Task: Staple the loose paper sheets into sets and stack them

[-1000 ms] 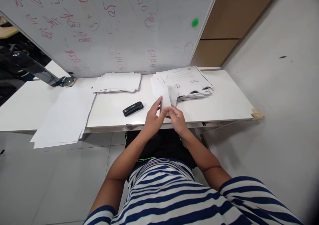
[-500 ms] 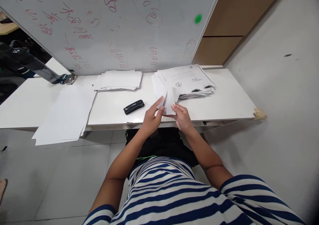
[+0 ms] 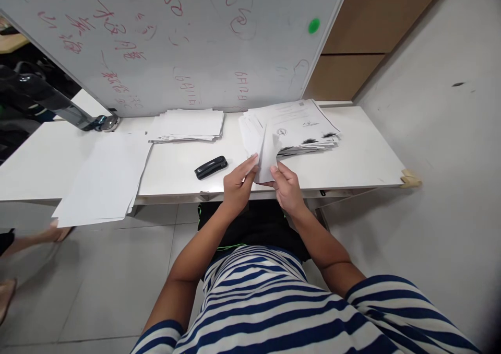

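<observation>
Between my two hands is a small folded piece of white paper (image 3: 267, 155), raised just above the table's front edge. My left hand (image 3: 238, 186) pinches its left side, thumb in front and fingers behind. On its right side my right hand (image 3: 288, 187) grips with the thumb on the near face and fingers underneath. Behind it lie some white slips (image 3: 250, 132), partly hidden by the paper. A stack of printed sheets (image 3: 297, 119) with a round stamp and dark smudges sits just beyond. Left of my left hand rests a black stapler (image 3: 211, 167).
A pile of blank sheets (image 3: 188, 124) lies at the back of the white table (image 3: 352, 161). More large sheets (image 3: 104, 176) overhang the front edge at left. A whiteboard (image 3: 211, 46) with red writing stands behind. Another person's foot (image 3: 57, 232) shows at lower left.
The paper's flaps have shifted and its left part now stands up more between my hands. Another person's foot and lower leg have come into view at the left.
</observation>
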`<move>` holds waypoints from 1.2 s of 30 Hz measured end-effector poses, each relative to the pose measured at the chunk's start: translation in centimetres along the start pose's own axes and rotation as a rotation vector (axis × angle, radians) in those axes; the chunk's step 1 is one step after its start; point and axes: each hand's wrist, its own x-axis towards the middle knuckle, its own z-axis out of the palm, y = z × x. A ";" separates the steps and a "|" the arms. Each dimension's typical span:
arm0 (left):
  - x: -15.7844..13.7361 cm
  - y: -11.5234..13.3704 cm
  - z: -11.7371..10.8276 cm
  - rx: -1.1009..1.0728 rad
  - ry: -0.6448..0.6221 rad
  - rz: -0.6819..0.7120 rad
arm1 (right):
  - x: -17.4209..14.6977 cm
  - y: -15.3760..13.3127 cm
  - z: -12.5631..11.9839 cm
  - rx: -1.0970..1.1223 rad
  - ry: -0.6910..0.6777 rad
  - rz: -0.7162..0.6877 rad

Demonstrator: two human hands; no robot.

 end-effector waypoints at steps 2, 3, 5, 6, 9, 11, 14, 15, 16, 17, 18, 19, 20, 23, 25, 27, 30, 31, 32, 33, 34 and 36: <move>-0.2 0.0 0.1 0.074 -0.075 0.125 | -0.2 -0.1 0.3 -0.035 0.031 -0.060; -0.4 0.0 0.2 0.122 -0.112 0.177 | -0.2 -0.1 0.4 -0.048 0.046 -0.088; -0.7 0.1 0.4 0.228 -0.176 0.244 | 0.0 -0.1 0.5 -0.060 0.076 -0.117; -0.9 0.2 0.4 0.274 -0.206 0.260 | 0.3 0.0 0.4 -0.068 0.092 -0.116; -1.5 0.4 0.0 0.342 -0.286 0.260 | 1.0 0.0 -0.4 -0.142 0.133 -0.080; -1.8 0.1 -0.5 0.317 -0.262 0.226 | 1.2 -0.5 -1.2 -0.235 0.119 -0.088; -1.9 -1.2 -1.5 0.197 -0.081 0.061 | 0.6 -2.2 -2.6 -0.357 -0.070 -0.161; -1.8 -1.8 -2.0 0.143 -0.032 -0.010 | 0.3 -2.9 -3.1 -0.366 -0.167 -0.187; -1.6 -2.5 -2.4 0.089 -0.014 -0.076 | 0.1 -3.5 -3.7 -0.354 -0.262 -0.203; -1.4 -3.2 -2.9 0.042 -0.029 -0.132 | -0.1 -3.9 -4.3 -0.326 -0.343 -0.210; -1.2 -3.9 -3.4 0.007 -0.060 -0.171 | -0.1 -4.1 -4.9 -0.292 -0.396 -0.204; -1.0 -4.4 -4.0 -0.018 -0.093 -0.191 | 0.0 -3.9 -5.6 -0.262 -0.414 -0.183; -0.8 -4.8 -4.5 -0.035 -0.121 -0.199 | 0.2 -3.5 -6.2 -0.243 -0.395 -0.149; -0.5 -5.2 -5.8 -0.078 -0.190 -0.230 | 1.2 -0.5 -7.5 -0.203 -0.166 -0.039; -0.5 -5.0 -5.9 -0.081 -0.246 -0.298 | 1.8 2.0 -7.7 -0.168 -0.006 0.000; -0.7 -4.7 -5.7 -0.058 -0.246 -0.380 | 2.3 3.8 -7.6 -0.168 0.089 0.024; -1.3 -4.7 -5.0 -0.019 -0.104 -0.452 | 2.6 4.9 -6.9 -0.220 0.151 0.037; -1.5 -4.8 -4.9 -0.010 -0.055 -0.458 | 2.7 4.9 -6.6 -0.237 0.159 0.034; -1.7 -4.9 -4.9 -0.006 -0.016 -0.463 | 2.7 4.8 -6.4 -0.252 0.163 0.035; -1.9 -5.1 -4.9 -0.006 0.010 -0.469 | 2.7 4.6 -6.2 -0.265 0.162 0.043; -2.1 -5.3 -5.0 -0.011 0.030 -0.480 | 2.7 4.4 -6.1 -0.275 0.157 0.060; -2.2 -5.5 -5.2 -0.031 0.064 -0.518 | 2.7 4.1 -5.6 -0.289 0.135 0.085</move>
